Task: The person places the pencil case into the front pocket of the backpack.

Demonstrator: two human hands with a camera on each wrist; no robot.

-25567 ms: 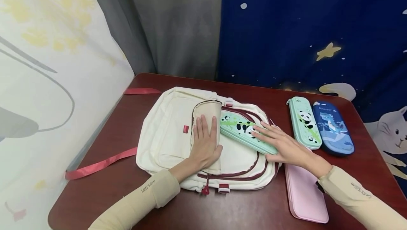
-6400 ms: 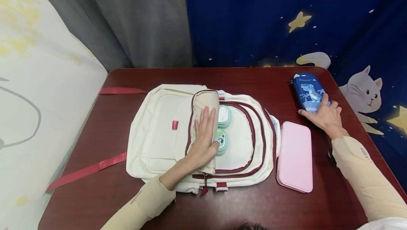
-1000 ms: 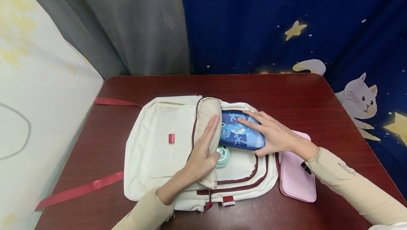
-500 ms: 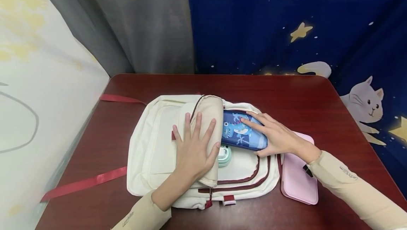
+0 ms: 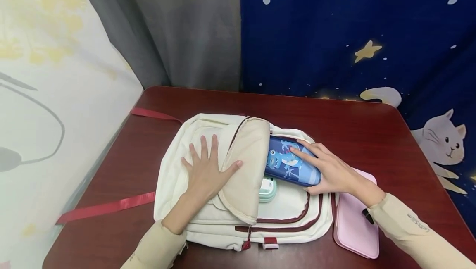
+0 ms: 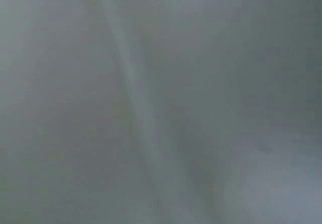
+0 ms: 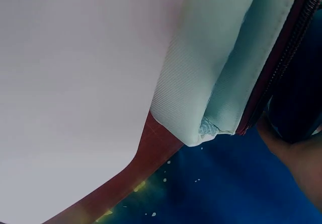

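Observation:
A cream backpack [image 5: 172,170] lies flat on the table, its beige front panel [image 5: 249,165] folded partly over the unzipped opening. My right hand [image 5: 332,172] grips the outer end of a blue dinosaur pencil case [image 5: 284,161], whose other end is hidden under that panel. In the right wrist view the case [image 7: 297,93] is a dark shape beside the zipper. A mint-green pencil case [image 5: 268,190] peeks out just below it. With fingers spread, my left hand [image 5: 208,174] rests on the backpack, thumb on the panel. The left wrist view shows only blurred pale fabric.
A pink case [image 5: 357,227] lies right of the backpack, partly beneath my right forearm. Red straps [image 5: 108,207] trail left across the dark red table [image 5: 334,116]. Curtains and a white printed wall stand behind and to the left.
The blue pencil case has gone from the table's far right into the backpack's opening. In the last second my left hand has slid left off the panel's edge, fingers spreading.

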